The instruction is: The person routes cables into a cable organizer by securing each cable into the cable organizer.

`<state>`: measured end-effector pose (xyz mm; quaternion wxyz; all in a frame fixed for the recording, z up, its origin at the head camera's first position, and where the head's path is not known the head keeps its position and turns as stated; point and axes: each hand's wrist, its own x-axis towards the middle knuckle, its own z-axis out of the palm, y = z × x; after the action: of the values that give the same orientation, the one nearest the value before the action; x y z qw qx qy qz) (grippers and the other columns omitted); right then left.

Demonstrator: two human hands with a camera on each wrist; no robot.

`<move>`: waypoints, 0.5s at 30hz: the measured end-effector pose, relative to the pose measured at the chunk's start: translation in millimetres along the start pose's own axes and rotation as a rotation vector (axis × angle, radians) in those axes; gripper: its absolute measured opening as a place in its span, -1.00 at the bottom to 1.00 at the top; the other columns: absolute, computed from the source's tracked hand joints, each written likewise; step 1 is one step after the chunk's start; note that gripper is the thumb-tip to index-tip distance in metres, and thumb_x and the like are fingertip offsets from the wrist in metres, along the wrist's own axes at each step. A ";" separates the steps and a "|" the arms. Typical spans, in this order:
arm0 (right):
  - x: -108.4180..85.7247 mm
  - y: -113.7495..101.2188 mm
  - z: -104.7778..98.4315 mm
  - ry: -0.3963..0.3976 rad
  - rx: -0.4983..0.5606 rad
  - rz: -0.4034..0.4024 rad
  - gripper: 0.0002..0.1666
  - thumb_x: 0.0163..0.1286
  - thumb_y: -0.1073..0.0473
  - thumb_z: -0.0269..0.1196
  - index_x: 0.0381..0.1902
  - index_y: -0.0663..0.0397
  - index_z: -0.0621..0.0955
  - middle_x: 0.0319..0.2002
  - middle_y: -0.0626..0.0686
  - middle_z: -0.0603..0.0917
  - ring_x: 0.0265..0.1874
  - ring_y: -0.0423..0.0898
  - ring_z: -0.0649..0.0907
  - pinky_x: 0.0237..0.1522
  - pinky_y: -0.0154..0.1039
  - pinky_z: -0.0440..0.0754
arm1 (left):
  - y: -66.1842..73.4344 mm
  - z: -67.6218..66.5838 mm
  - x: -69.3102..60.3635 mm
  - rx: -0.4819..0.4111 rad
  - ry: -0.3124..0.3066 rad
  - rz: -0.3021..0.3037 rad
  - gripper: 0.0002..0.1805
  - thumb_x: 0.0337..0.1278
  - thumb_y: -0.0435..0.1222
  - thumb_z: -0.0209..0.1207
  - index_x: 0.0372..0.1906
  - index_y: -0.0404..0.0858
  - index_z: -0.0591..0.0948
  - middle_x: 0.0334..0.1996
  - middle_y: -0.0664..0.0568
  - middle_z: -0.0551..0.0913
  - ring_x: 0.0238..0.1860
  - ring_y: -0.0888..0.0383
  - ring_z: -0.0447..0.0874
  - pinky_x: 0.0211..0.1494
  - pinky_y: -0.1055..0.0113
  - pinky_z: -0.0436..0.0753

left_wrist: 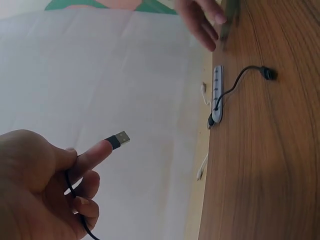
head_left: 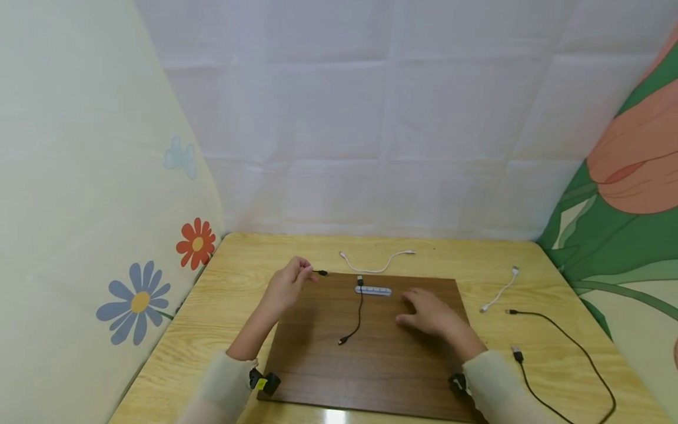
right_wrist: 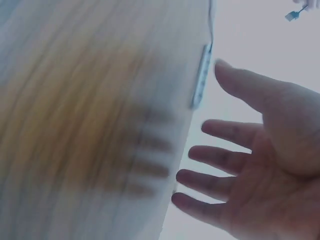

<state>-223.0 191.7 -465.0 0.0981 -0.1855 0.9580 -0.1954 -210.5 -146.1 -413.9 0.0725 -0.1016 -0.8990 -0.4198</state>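
Note:
My left hand (head_left: 288, 285) is raised over the far left corner of a brown wooden board (head_left: 408, 377). Between thumb and forefinger it pinches a black USB cable (left_wrist: 114, 143), plug pointing outward; the cord runs down through the curled fingers. A pale slotted cable holder (head_left: 378, 291) sits near the board's far edge. One short black cable (head_left: 359, 315) lies in the holder's left end, its USB plug beyond the strip and its other end on the board. To the right of the holder, my right hand (head_left: 430, 312) hovers over the board with fingers spread, holding nothing.
Behind the board lies a white cable (head_left: 377, 271) on the yellow wood-grain table (head_left: 233, 265). A short white cable (head_left: 500, 292) and a long black cable (head_left: 577, 344) lie to the right. A white cloth (head_left: 339, 147) hangs at the back.

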 end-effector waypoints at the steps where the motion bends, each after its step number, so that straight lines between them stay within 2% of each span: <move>1: 2.0 -3.0 0.3 0.020 0.023 -0.009 -0.29 0.39 -0.03 0.35 0.31 0.34 0.50 0.32 0.39 0.48 0.34 0.37 0.43 0.35 0.28 0.34 | 1.6 1.7 -0.7 0.004 0.000 0.005 -0.82 0.59 -0.24 -0.03 -0.09 -0.24 0.53 -0.26 0.05 0.78 -0.03 -0.15 0.72 -0.16 0.10 0.57; 8: 11.7 -28.2 0.7 0.138 0.206 -0.030 -0.53 0.49 0.07 0.26 0.20 0.26 0.60 0.12 0.22 0.68 0.14 0.19 0.64 0.20 0.15 0.55 | 12.3 13.0 -3.2 -0.028 -0.006 0.013 -0.86 0.56 -0.28 0.00 -0.01 -0.26 0.50 -0.13 0.03 0.80 0.12 -0.12 0.66 0.06 -0.05 0.57; 11: 14.0 -38.8 1.0 0.176 0.280 -0.049 -0.59 0.50 0.07 0.25 0.14 0.22 0.65 0.04 0.17 0.73 0.06 0.13 0.68 0.15 0.11 0.59 | 15.6 18.4 -4.3 -0.050 -0.018 0.030 -0.86 0.56 -0.31 -0.01 0.02 -0.27 0.48 -0.09 0.02 0.79 0.15 -0.13 0.65 0.06 -0.05 0.56; 15: 16.1 -50.2 1.6 0.197 0.357 -0.023 -0.62 0.54 0.02 0.20 0.14 0.12 0.68 0.07 0.11 0.73 0.12 0.13 0.65 0.19 0.13 0.56 | 18.4 27.4 -5.8 -0.074 -0.041 0.050 -0.85 0.57 -0.29 -0.02 0.03 -0.24 0.48 -0.04 0.03 0.78 0.13 -0.12 0.67 -0.06 0.06 0.58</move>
<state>-221.4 141.9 -447.7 0.0327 -0.1561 0.9110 -0.3803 -201.6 -114.2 -419.0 0.0607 -0.1351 -0.8813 -0.4487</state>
